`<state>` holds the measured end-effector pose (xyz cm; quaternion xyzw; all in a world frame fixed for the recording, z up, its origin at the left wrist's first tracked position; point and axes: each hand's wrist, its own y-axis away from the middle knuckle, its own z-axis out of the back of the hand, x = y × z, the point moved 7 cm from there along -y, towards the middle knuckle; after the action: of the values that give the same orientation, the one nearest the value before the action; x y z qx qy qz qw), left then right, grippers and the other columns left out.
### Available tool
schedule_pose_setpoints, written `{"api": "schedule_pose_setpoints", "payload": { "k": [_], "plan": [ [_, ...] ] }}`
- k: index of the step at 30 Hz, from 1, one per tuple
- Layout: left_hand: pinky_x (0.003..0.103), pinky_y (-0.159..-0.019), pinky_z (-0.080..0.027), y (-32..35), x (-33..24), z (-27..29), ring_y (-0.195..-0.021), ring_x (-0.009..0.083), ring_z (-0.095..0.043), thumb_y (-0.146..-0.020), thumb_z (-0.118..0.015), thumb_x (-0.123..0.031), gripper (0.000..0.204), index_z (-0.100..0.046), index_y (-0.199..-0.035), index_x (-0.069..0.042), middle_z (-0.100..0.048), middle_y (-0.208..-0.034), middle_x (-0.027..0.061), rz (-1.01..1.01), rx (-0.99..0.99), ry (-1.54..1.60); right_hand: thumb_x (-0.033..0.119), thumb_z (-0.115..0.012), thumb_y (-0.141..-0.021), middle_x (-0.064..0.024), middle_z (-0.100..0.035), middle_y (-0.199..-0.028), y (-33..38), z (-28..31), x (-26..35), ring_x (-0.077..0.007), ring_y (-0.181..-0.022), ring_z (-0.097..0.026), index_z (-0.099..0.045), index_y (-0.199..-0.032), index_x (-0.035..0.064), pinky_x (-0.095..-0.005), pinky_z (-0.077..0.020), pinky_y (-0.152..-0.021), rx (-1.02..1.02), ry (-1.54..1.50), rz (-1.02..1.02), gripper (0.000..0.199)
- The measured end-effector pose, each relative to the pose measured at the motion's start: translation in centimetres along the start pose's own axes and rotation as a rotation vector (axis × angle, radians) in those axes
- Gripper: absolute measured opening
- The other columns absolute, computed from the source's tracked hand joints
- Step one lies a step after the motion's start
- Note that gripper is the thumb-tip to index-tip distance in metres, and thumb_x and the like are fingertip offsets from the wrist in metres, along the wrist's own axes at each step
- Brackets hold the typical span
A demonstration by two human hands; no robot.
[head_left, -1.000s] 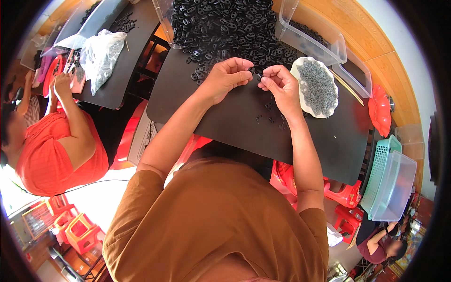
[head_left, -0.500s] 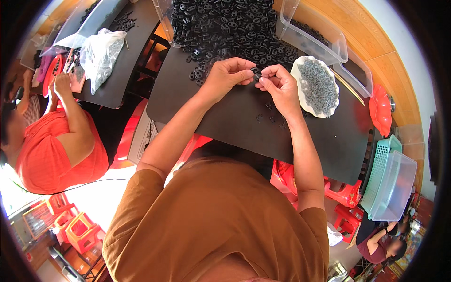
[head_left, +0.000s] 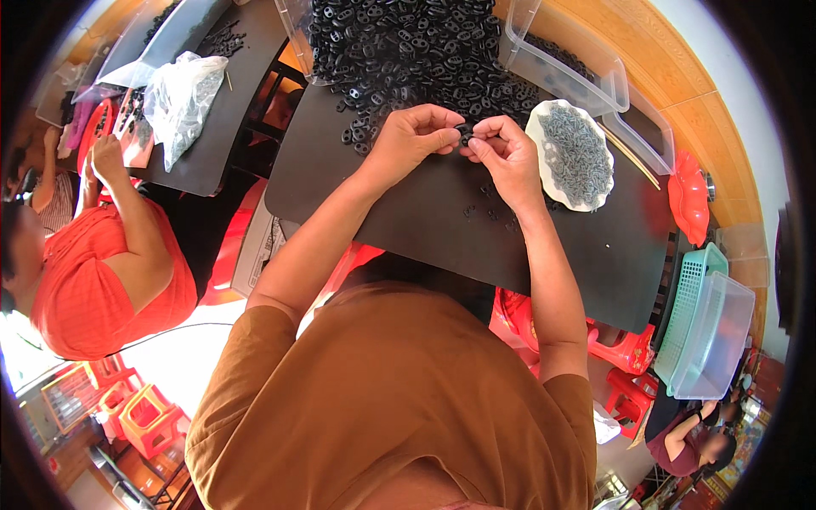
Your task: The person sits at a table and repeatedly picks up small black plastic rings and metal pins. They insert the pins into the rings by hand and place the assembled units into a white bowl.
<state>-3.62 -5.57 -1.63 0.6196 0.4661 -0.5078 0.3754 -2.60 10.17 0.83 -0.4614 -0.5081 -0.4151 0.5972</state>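
Observation:
My left hand point(head_left: 414, 138) and my right hand point(head_left: 503, 151) meet above a black table point(head_left: 425, 221), fingertips pinched together on one small black ring-shaped part point(head_left: 464, 130). A big heap of the same black parts point(head_left: 408, 51) lies just beyond my hands. To the right of my right hand stands a white dish point(head_left: 571, 155) filled with small grey pieces. A few loose black parts point(head_left: 486, 210) lie on the table below my hands.
Clear plastic bins point(head_left: 586, 72) stand at the back right. A red dish point(head_left: 687, 197) and a teal basket with a clear tub point(head_left: 705, 331) are at the right. At the left a person in an orange top point(head_left: 102, 280) works at another table beside a plastic bag point(head_left: 180, 100).

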Motion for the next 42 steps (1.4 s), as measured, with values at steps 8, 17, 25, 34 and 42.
{"api": "schedule_pose_setpoints", "payload": {
  "k": [8,17,25,34,42],
  "plan": [
    [0.023,-0.076,-0.054,0.0,-0.1,-0.1,-0.085,0.0091,-0.066,-0.09,-0.069,-0.006,0.021,-0.067,-0.11,0.0,-0.069,-0.097,0.0037,-0.026,-0.011,-0.074,-0.007,-0.061,-0.09,-0.004,-0.064,-0.09,0.1,-0.3,0.2,-0.0146,-0.083,-0.07,-0.059,-0.097,-0.0007,-0.0246,-0.0573,-0.071,-0.018,0.014,-0.001,0.009],
    [0.023,-0.076,-0.053,0.2,-0.5,-0.6,-0.087,0.0107,-0.068,-0.09,-0.067,-0.005,0.02,-0.066,-0.109,0.001,-0.07,-0.098,0.0043,-0.038,0.015,-0.099,-0.007,-0.065,-0.087,-0.0024,-0.064,-0.087,0.0,-0.4,-0.4,-0.0112,-0.08,-0.069,-0.059,-0.093,0.0006,-0.0228,-0.0555,-0.07,-0.052,-0.005,0.03,0.011],
    [0.025,-0.074,-0.054,0.5,-1.5,-0.6,-0.081,0.0101,-0.067,-0.087,-0.068,-0.002,0.016,-0.069,-0.103,0.0,-0.071,-0.092,0.0054,-0.142,-0.028,-0.462,-0.004,-0.072,-0.078,-0.002,-0.067,-0.082,0.2,-0.5,0.8,-0.0094,-0.074,-0.064,-0.062,-0.093,0.0044,-0.025,-0.0511,-0.066,-0.099,0.475,0.165,0.02],
    [0.029,-0.065,-0.052,0.9,-2.3,-1.3,-0.069,0.016,-0.065,-0.082,-0.069,0.0,0.012,-0.07,-0.094,0.001,-0.068,-0.084,0.0087,-0.364,-0.009,-0.686,0.0,-0.074,-0.076,-0.0076,-0.068,-0.082,0.2,-0.9,0.5,-0.0203,-0.074,-0.069,-0.062,-0.093,0.0065,-0.0318,-0.0542,-0.067,-0.083,0.646,0.201,0.021],
    [0.028,-0.064,-0.052,0.9,-2.2,-1.4,-0.068,0.0154,-0.064,-0.083,-0.069,0.0,0.013,-0.071,-0.095,0.0,-0.068,-0.083,0.0088,-0.404,0.009,-0.695,0.001,-0.075,-0.075,-0.0093,-0.07,-0.082,0.2,-0.6,0.9,-0.0213,-0.075,-0.069,-0.065,-0.092,0.0051,-0.0314,-0.054,-0.067,-0.033,0.608,0.186,0.02]
  ]
}}
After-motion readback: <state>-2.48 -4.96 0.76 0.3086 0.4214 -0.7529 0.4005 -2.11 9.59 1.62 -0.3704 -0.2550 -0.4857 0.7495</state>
